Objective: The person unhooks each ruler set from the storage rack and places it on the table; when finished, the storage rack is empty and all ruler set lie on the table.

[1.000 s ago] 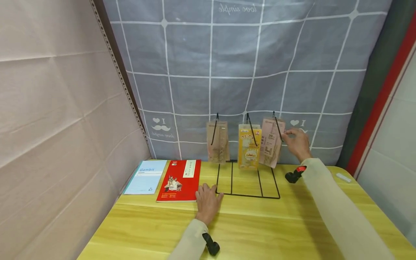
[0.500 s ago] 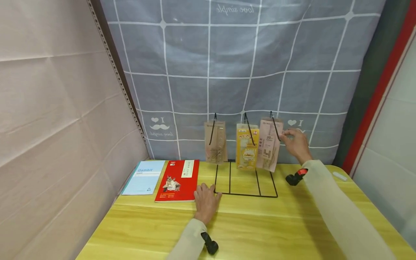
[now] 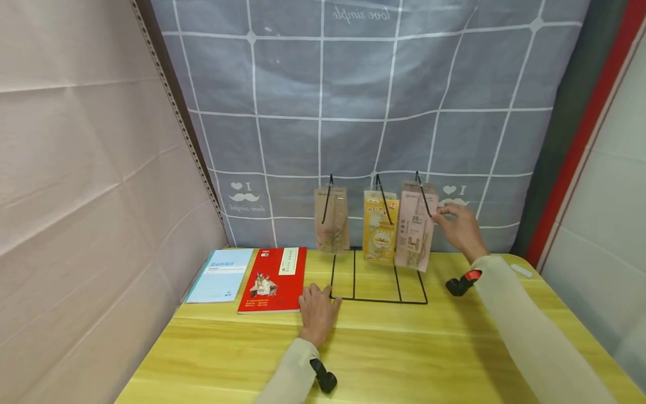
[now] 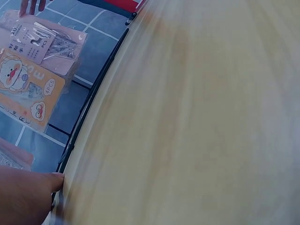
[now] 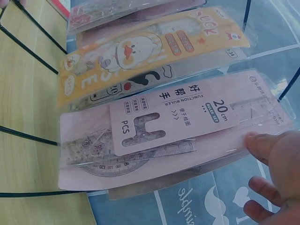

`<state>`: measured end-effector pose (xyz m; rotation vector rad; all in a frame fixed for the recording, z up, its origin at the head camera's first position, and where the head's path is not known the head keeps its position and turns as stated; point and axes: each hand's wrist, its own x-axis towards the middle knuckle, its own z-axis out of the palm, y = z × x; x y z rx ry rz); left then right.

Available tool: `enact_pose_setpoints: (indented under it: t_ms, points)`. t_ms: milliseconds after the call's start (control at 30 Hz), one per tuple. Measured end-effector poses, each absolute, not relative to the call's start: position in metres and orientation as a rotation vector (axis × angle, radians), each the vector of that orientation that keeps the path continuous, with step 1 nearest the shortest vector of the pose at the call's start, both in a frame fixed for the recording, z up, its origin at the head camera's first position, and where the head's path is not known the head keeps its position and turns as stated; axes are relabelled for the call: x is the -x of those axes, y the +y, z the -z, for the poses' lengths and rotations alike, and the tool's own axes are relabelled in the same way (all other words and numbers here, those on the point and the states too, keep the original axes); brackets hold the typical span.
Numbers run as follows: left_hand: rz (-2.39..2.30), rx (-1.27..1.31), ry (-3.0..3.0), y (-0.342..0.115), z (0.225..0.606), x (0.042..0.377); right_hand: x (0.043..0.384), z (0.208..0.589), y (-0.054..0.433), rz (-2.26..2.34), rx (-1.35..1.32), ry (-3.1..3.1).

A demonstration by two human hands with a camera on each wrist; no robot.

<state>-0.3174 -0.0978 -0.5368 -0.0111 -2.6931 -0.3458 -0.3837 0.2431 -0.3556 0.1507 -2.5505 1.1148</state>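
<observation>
In the head view a pink packaged ruler set hangs from the right hook of a black wire rack. My right hand pinches its right edge. In the right wrist view the thumb lies on the front of the pack, and another pack shows behind it. Beside it on the middle hook hangs a yellow duck-printed ruler pack. A pinkish pack hangs on the left hook. My left hand rests at the front left corner of the rack's base, thumb against the wire in the left wrist view.
A red booklet and a pale blue notebook lie left of the rack on the wooden table. A small white object lies near the right edge. A grey checked cloth hangs behind.
The ruler set has come forward along its hook in my right hand and now hangs straighter. My left hand keeps its place at the rack's corner. The head view has shifted slightly.
</observation>
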Motion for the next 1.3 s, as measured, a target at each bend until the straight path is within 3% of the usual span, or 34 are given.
enact_pose_setpoints:
  t_ms: [1300]
  points:
    - [0.271,-0.001,-2.692,-0.099,0.534,0.315,0.325,0.356,0.241,-1.102,-0.196,-2.604]
